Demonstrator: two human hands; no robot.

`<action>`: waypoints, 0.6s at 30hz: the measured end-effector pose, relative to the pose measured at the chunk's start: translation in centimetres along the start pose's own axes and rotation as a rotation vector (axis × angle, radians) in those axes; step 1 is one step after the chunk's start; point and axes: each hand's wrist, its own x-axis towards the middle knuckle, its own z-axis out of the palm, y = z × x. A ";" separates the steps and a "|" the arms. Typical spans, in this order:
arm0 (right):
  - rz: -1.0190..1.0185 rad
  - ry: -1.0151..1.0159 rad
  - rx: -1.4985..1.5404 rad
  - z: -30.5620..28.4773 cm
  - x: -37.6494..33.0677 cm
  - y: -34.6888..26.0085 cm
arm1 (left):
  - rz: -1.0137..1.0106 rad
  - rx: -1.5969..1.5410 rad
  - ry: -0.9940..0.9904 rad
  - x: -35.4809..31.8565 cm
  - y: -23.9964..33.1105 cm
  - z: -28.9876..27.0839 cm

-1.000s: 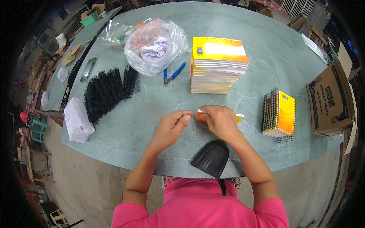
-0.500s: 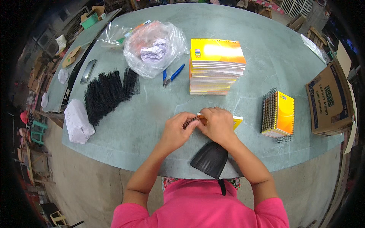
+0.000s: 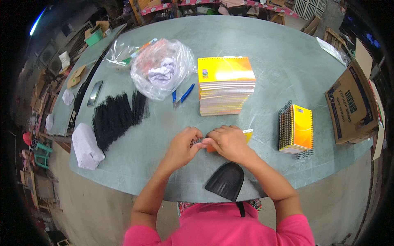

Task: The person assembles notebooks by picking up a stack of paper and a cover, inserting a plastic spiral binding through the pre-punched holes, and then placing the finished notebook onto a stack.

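Note:
My left hand [image 3: 182, 148] pinches a dark wire spiral [image 3: 196, 141] against the edge of a small orange-yellow notebook [image 3: 248, 134]. Wrapped over that notebook is my right hand [image 3: 228, 142], its thumb and fingertips meeting those of the left. Most of the notebook is hidden under the right hand. Closer to my body, a black curved pad [image 3: 226, 181] lies at the table edge. Beyond my hands stands a tall stack of yellow-orange notebooks [image 3: 227, 88]. To the right, a smaller stack of spiral-bound notebooks [image 3: 302, 127] has coils along its sides.
Black spiral coils [image 3: 113, 119] lie left beside a white paper-wrapped block [image 3: 86, 145]. Blue-handled cutters [image 3: 183, 96] rest near a clear plastic bag [image 3: 162, 69] holding crumpled paper. A phone-like dark object [image 3: 95, 93] lies far left. A cardboard box [image 3: 353, 105] stands at the right table edge.
The view has tilted up slightly, so the things on the table sit lower in the picture. Both hands remain together at the notebook, with the fingers shifted a little along its edge.

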 end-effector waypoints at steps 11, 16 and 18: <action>-0.035 0.162 0.281 0.7 0.1 0.3 | -0.078 -0.110 -0.024 0.3 0.3 -1.0; 0.068 0.095 0.196 -0.2 0.1 -0.5 | 0.258 0.311 0.133 0.1 0.9 -0.1; 0.090 0.001 0.047 -1.5 -0.4 0.9 | 0.376 0.567 0.158 -1.4 2.3 2.2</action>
